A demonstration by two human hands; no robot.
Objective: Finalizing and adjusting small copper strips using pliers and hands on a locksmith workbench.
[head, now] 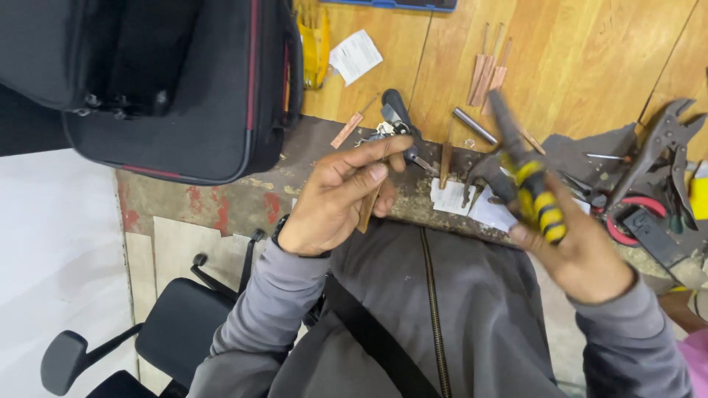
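Looking down onto a wooden workbench (590,51) with a worn, dark front edge, cluttered across its right half. Lying on the bench top: a bundle of thin copper-coloured strips (488,70), a folded white paper slip (355,55), a short metal rod (474,125), and a single copper strip (355,122) nearer the edge. Resting at the far right: grey locking pliers (656,147) and other dark tools, partly overlapping. Sitting at the upper left, half off the bench: a black bag (177,96) with red piping, unzipped at the top. Standing below it, on the pale floor: a black office chair (169,332).

Hovering over the bench edge, left hand (332,199) pinching a narrow brown strip (369,206) between thumb and curled fingers, index finger stretching out toward the right. Strip pointing downward, mostly hidden behind the fingers. Raised on the other side, right hand (582,254) clenching pliers with yellow-and-black striped grips (535,199), blurred, nose pointing up and away from the body. Hands staying well apart, pliers not touching the strip. Showing beneath both: grey sleeves and a grey zipped jacket (442,309).
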